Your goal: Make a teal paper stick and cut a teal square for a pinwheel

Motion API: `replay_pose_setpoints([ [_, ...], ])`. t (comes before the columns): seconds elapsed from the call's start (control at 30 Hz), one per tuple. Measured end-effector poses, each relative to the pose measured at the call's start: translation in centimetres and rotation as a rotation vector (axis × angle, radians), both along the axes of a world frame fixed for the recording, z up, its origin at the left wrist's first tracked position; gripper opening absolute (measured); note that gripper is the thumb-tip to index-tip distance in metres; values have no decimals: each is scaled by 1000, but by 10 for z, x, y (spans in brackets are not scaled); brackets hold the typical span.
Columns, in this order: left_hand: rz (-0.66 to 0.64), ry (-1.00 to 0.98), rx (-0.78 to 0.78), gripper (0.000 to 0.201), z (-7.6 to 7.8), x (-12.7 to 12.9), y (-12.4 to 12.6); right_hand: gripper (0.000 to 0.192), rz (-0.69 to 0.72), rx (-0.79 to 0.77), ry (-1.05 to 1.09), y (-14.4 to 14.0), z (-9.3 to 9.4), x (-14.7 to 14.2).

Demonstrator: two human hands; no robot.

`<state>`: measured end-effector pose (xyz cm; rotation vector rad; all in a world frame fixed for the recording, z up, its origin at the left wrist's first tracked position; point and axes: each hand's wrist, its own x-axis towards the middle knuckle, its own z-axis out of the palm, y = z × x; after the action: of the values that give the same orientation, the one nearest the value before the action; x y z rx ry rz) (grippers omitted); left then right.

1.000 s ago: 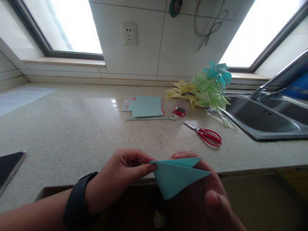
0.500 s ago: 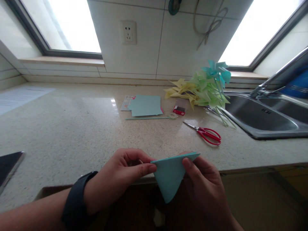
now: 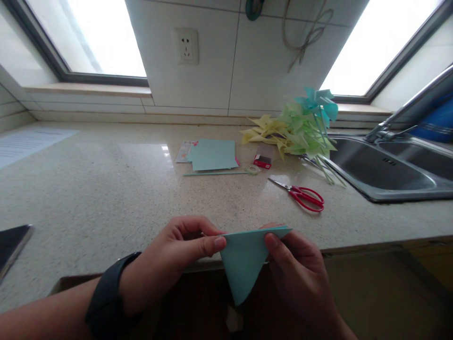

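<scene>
A light blue sheet of paper (image 3: 244, 264), folded into a triangle, hangs point down between my hands at the counter's front edge. My left hand (image 3: 189, 243) pinches its left corner between thumb and fingers. On the right, my right hand (image 3: 297, 264) grips the folded upper edge, thumb on the near face and the other fingers behind. Beyond them lie red-handled scissors (image 3: 300, 196). Farther back rests a stack of light blue paper sheets (image 3: 214, 155), with a thin stick (image 3: 215, 174) in front of it.
Yellow, green and blue paper pinwheels (image 3: 300, 125) are heaped at the back right beside the metal sink (image 3: 389, 163). A small red box (image 3: 262, 160) and a coil of clear tape (image 3: 253, 169) lie near the stack. A dark flat device (image 3: 14, 243) sits at the left edge.
The folded paper has tilted slightly, its lower point shifting left and down. Both hands keep their hold on it, and the view has moved a little.
</scene>
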<state>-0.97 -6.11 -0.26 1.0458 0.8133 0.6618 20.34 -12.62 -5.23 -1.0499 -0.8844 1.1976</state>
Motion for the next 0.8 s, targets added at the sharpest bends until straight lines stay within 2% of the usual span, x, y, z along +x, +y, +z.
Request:
replay_pose_setpoints([
  [0.13, 40, 113, 125, 22, -5, -2, 1, 11, -40, -10, 11, 1, -1, -1],
  [0.3, 73, 201, 203, 26, -2, -1, 1, 11, 1, 12, 38, 2, 3, 0],
  [0.43, 91, 229, 209, 26, 2, 3, 1, 12, -43, 11, 70, 5, 7, 0],
  [0.57, 94, 250, 215, 27, -1, 1, 0, 12, -78, 26, 45, 7, 8, -2],
  [0.8, 64, 228, 143, 19, -5, -2, -1, 13, -53, 90, -32, 6, 6, -3],
])
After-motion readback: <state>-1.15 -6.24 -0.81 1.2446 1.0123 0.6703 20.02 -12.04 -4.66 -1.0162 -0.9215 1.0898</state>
